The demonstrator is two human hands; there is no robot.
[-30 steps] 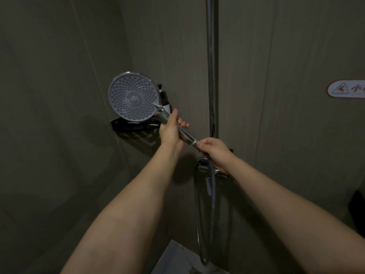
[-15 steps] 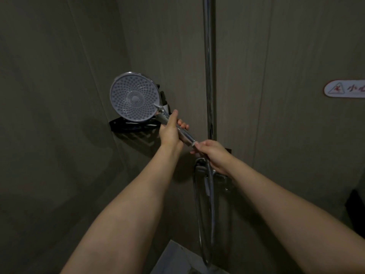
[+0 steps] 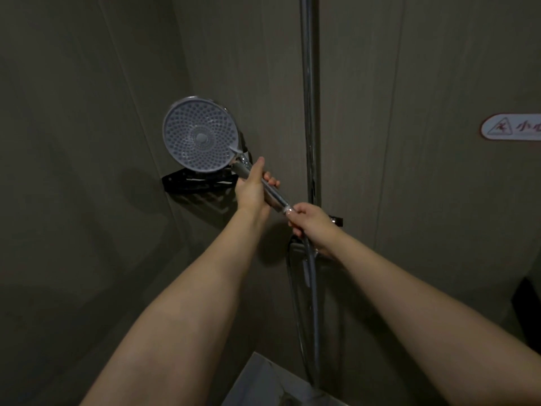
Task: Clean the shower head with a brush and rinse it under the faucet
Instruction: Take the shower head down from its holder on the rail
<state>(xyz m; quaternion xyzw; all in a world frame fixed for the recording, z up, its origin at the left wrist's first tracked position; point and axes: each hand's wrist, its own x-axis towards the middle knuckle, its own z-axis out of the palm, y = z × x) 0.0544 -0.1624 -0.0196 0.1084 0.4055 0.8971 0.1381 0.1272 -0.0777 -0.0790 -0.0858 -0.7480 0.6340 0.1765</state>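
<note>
Little differs from half a second before: the shower head [image 3: 200, 135] keeps almost the same place and tilt, and both hands are on its handle [image 3: 265, 189] as before. The round face with its many small holes is turned toward the camera (it covers part of the black corner shelf [image 3: 187, 180] behind it). The left hand [image 3: 252, 192] has its fingers curled round the upper handle, thumb lying along it. The right hand [image 3: 314, 224] pinches the lower end, where the hose [image 3: 312, 294] joins. The head stands up and left of both hands, left of the steel pole [image 3: 307, 92].
</note>
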